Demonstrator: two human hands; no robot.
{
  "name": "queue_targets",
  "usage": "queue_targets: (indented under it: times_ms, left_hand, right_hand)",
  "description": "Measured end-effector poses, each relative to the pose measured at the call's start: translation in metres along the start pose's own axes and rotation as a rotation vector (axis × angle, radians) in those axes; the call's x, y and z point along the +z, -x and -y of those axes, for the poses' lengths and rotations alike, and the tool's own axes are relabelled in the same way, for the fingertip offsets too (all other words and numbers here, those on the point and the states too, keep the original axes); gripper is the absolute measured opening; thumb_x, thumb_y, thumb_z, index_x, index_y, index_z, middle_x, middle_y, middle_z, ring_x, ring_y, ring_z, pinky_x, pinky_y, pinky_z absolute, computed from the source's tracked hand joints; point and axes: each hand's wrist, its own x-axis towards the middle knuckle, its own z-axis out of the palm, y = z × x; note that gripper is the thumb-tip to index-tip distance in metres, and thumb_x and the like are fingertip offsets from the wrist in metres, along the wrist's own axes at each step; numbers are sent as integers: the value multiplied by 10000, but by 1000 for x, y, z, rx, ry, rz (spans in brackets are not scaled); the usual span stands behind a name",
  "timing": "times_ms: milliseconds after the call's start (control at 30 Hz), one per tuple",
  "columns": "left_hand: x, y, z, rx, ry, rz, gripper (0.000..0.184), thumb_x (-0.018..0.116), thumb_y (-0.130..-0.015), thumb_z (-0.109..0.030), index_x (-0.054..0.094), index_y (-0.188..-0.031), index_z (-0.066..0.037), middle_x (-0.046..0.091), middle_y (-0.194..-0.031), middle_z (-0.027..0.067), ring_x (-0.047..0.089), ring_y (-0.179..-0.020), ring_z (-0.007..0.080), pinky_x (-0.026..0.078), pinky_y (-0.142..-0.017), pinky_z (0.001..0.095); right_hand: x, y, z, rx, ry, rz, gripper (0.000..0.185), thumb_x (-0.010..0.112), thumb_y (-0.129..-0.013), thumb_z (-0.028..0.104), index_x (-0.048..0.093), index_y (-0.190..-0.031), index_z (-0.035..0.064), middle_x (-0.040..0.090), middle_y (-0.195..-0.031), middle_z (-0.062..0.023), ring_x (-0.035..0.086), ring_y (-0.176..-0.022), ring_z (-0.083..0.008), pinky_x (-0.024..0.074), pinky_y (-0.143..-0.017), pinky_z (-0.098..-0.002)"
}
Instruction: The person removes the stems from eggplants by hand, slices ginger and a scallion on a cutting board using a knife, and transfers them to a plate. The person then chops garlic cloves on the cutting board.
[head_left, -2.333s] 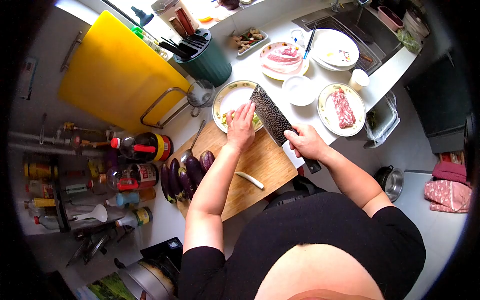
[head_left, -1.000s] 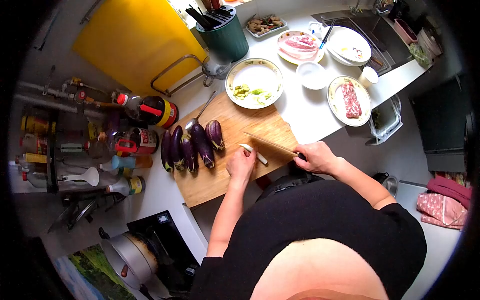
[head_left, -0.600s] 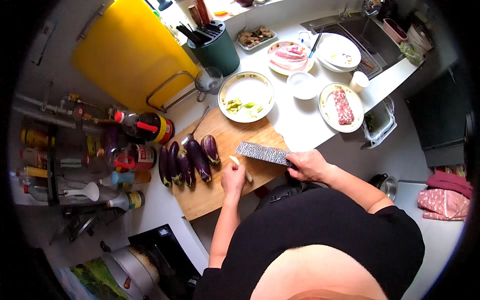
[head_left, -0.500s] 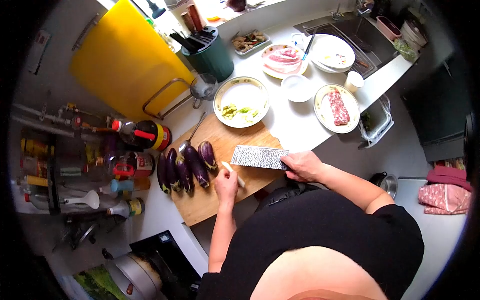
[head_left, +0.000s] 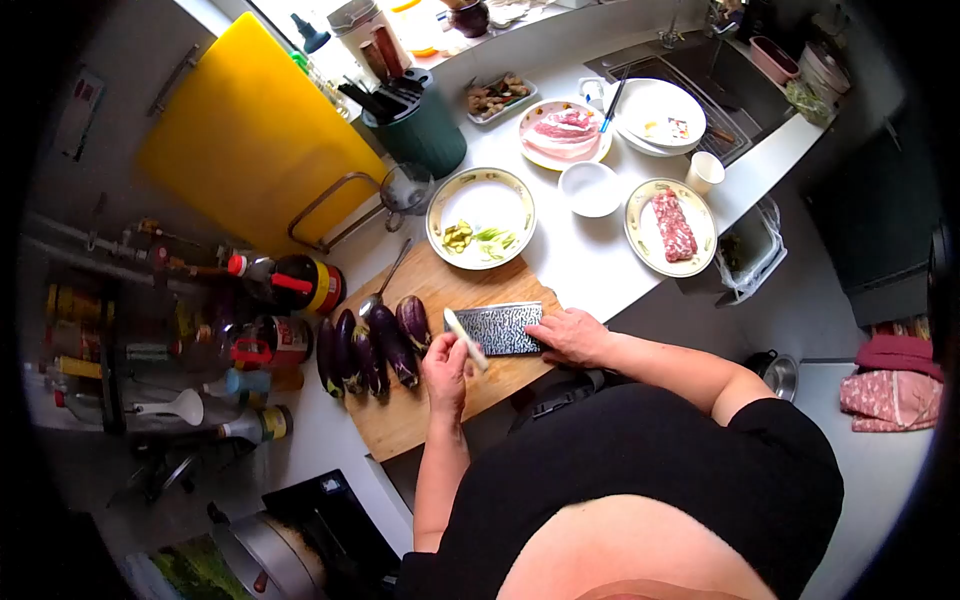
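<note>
Pinched in my left hand [head_left: 446, 372] is a white stalk [head_left: 464, 338], raised a little over the front of the wooden cutting board [head_left: 420, 420]. The cleaver [head_left: 497, 329], with a dark patterned blade, lies flat on the board just right of the stalk. My right hand [head_left: 572, 338] is at the cleaver's right end, its fingers over the handle, which is hidden. Several purple eggplants [head_left: 390, 340] lie side by side on the left of the board, below a metal spoon [head_left: 384, 282]. Behind the board, a patterned plate [head_left: 482, 200] holds green and yellowish cut pieces.
A green knife block [head_left: 418, 130] and a glass cup [head_left: 406, 188] stand behind the board. Two plates of meat [head_left: 565, 158] [head_left: 697, 258], a white bowl [head_left: 590, 188] and a paper cup [head_left: 705, 172] are at the right. Sauce bottles [head_left: 300, 284] stand at the left.
My left hand has picked up the stalk from the board. The cleaver has gone from over the plate down to the board, blade now flat. The green pieces are on the plate.
</note>
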Motion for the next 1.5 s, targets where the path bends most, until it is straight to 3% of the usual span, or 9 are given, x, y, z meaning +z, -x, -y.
queue_targets:
  times_ms: [100, 367, 567, 633, 733, 833, 1067, 1300, 1500]
  left_hand:
    - [13, 0, -20, 152, 192, 170, 169, 573, -895, -141, 577, -1000, -9, 652, -944, 97, 609, -796, 129, 456, -645, 225]
    - [35, -8, -34, 186, 221, 217, 146, 587, -876, -54, 579, -1017, -16, 653, -926, 81, 585, -769, 102, 460, -663, 222]
    - [52, -87, -54, 234, -229, 212, 99, 617, -845, -81, 617, -911, -7, 621, -767, 2, 559, -655, 71, 448, -584, 201]
    - [64, -125, -60, 284, -550, 165, 170, 641, -817, -158, 625, -859, 5, 657, -779, 74, 613, -700, 136, 480, -650, 270]
    - [86, -160, -75, 392, -1016, 124, 178, 613, -779, -233, 644, -841, -69, 646, -810, 138, 624, -778, 307, 481, -708, 392]
    - [98, -201, -65, 501, -1255, 154, 163, 588, -794, -243, 646, -835, -96, 653, -838, 131, 623, -820, 316, 478, -734, 418]
    - [117, -243, -52, 482, -1506, 239, 189, 605, -794, -287, 642, -831, -106, 653, -813, 137, 622, -785, 317, 476, -704, 418]
    - [121, -245, -60, 469, -1487, 265, 162, 613, -768, -239, 626, -797, -80, 643, -787, 156, 616, -775, 338, 478, -706, 428]
    - [120, -238, -62, 419, -1633, 288, 146, 620, -753, -179, 639, -869, -92, 625, -927, 116, 585, -930, 293, 435, -821, 423]
  right_hand:
    - [2, 1, -5, -16, -27, -16, 551, 691, -732, 313, 482, -1197, 105, 549, -954, -74, 565, -930, -230, 453, -771, -351]
    - [1, 1, -15, -19, -16, -62, 508, 688, -726, 283, 508, -1167, 106, 541, -967, -80, 547, -947, -239, 455, -781, -357]
    - [2, 0, -28, -58, -85, -119, 379, 679, -731, 279, 530, -1020, 84, 537, -919, -110, 570, -888, -273, 493, -706, -374]
    - [0, 2, -31, -80, -99, -132, 381, 680, -730, 294, 536, -1019, 91, 543, -919, -100, 575, -874, -269, 494, -708, -372]
    - [-1, 9, -40, -65, -102, -168, 392, 684, -730, 331, 558, -1021, 101, 550, -912, -77, 573, -871, -252, 490, -703, -363]
    - [-9, 23, -51, -36, -134, -176, 397, 684, -735, 339, 574, -1034, 103, 561, -907, -74, 569, -872, -249, 487, -709, -360]
    - [-16, 55, -72, 23, -293, -211, 383, 686, -744, 336, 592, -1030, 100, 578, -884, -60, 570, -859, -241, 485, -697, -360]
    - [-13, 54, -81, -15, -339, -247, 345, 684, -744, 327, 597, -990, 102, 577, -851, -53, 578, -838, -235, 490, -686, -359]
    - [-20, 50, -84, -42, -344, -275, 305, 676, -760, 307, 596, -971, 101, 579, -819, -51, 586, -796, -237, 499, -661, -354]
